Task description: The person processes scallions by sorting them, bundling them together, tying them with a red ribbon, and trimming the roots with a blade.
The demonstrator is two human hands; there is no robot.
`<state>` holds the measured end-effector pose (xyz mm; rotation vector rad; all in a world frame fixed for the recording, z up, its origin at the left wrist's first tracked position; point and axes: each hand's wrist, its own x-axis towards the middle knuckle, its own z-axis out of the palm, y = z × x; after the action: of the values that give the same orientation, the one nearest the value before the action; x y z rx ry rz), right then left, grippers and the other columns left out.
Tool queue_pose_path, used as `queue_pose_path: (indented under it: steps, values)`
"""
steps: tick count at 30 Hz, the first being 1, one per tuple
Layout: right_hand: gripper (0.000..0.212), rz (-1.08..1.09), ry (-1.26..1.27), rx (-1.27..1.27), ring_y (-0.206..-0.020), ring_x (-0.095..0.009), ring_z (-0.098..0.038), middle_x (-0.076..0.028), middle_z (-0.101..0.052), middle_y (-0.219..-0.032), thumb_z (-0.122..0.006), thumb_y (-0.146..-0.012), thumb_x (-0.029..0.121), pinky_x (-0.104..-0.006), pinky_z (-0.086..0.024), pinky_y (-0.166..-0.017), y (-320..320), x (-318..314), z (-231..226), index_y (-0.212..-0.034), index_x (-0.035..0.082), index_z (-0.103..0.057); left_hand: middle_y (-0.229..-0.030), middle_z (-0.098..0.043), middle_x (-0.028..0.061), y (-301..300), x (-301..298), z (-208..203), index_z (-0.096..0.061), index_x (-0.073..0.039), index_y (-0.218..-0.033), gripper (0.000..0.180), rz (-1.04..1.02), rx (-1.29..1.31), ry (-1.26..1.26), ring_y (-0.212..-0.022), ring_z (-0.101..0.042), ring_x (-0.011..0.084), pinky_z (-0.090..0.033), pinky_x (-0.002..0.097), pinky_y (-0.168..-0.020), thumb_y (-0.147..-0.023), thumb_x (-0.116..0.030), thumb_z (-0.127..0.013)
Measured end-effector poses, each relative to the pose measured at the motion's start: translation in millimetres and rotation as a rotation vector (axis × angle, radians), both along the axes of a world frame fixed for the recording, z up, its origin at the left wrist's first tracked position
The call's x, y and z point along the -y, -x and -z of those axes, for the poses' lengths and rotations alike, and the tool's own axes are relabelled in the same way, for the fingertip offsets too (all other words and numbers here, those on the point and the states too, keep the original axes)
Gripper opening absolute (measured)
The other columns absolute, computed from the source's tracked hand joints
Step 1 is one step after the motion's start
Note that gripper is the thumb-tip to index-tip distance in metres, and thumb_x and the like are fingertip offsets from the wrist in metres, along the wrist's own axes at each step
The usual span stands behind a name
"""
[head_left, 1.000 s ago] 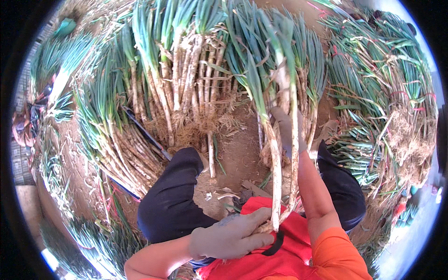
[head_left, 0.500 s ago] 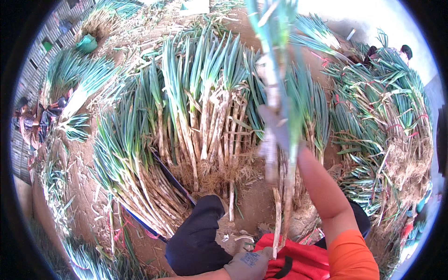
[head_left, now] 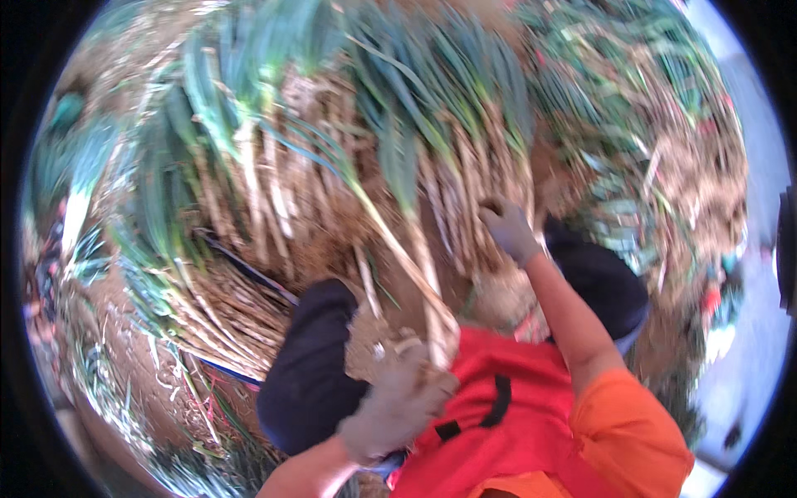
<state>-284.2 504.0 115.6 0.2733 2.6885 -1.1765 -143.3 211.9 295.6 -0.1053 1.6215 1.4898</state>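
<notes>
Half a second ago the right hand (head_left: 508, 231) was raised among the stalks and leaves in front of the person; now it is clear of those leeks (head_left: 400, 254), out by the right bundle (head_left: 469, 178), and the pair has swung over toward the left. Left hand (head_left: 394, 407), gloved in grey, is closed round their lower ends, just above the lap. One leek slants up and leftward, its leaves crossing in front of the middle bundle (head_left: 266, 178); the other stands nearer upright, and the two pale stalks meet low down by the fingers. Over on the right, the other gloved hand has its fingers bent in front of the stalks, but with this much blur I can't tell whether it has hold of one.

The person sits with dark trousers (head_left: 303, 357) spread at the knees and a red apron (head_left: 531, 423) between them, an orange sleeve (head_left: 631, 423) on the right arm. Beyond the left knee another bundle (head_left: 220, 311) lies slanted on the brown floor (head_left: 116, 365), and a big pile (head_left: 656, 124) fills the far right.
</notes>
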Motion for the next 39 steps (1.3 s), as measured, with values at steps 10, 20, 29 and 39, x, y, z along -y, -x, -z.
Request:
queue_pose_path:
  steps: [10,20,29,39]
  values:
    - [0.033,0.150,-0.206,0.200,-0.097,-0.032,-0.066,-0.017,-0.068,-0.107,-0.058,-0.086,0.026,-0.0407,-0.051,-0.084,-49.9,-29.9,85.8,-0.109,0.005,-0.065,-0.076,-0.058,0.0093,6.5,-36.3,-5.4,-0.044,0.005,-0.130,0.051,-0.497,0.184,-0.166,-0.059,-0.058,0.0172,-0.044,0.0248,-0.048,-0.091,-0.023,-0.061]
    - [0.032,0.141,0.309,0.355,-0.087,-0.025,-0.066,-0.013,-0.066,-0.092,-0.059,-0.092,0.032,-0.0394,-0.052,-0.074,-48.8,19.3,114.3,-0.108,0.005,-0.060,-0.096,-0.061,0.0094,-5.2,-55.2,37.2,-0.047,0.000,-0.129,0.040,-0.452,0.443,-0.125,-0.081,-0.062,0.0164,-0.051,0.0298,-0.077,-0.089,-0.006,-0.055]
    - [0.037,0.008,1.780,0.767,-0.084,-0.021,-0.066,-0.010,-0.067,-0.100,-0.050,-0.100,0.036,-0.0343,-0.055,-0.077,-38.6,106.3,-21.1,-0.113,0.003,-0.058,-0.100,-0.062,0.0098,-11.5,-52.8,45.3,-0.046,-0.001,-0.126,0.041,-0.348,0.375,-0.191,-0.088,-0.065,0.0175,-0.049,0.0266,-0.076,-0.086,0.000,-0.055]
    - [0.019,0.073,1.446,0.530,-0.069,-0.015,-0.062,-0.009,-0.064,-0.085,-0.054,-0.097,0.016,-0.0307,-0.057,-0.069,-23.5,73.1,-75.7,-0.099,-0.003,-0.059,-0.113,-0.062,0.0094,-15.9,-56.4,32.3,-0.045,0.002,-0.136,0.049,-0.274,0.287,-0.322,-0.102,-0.062,0.0198,-0.050,0.0322,-0.088,-0.090,-0.007,-0.061]
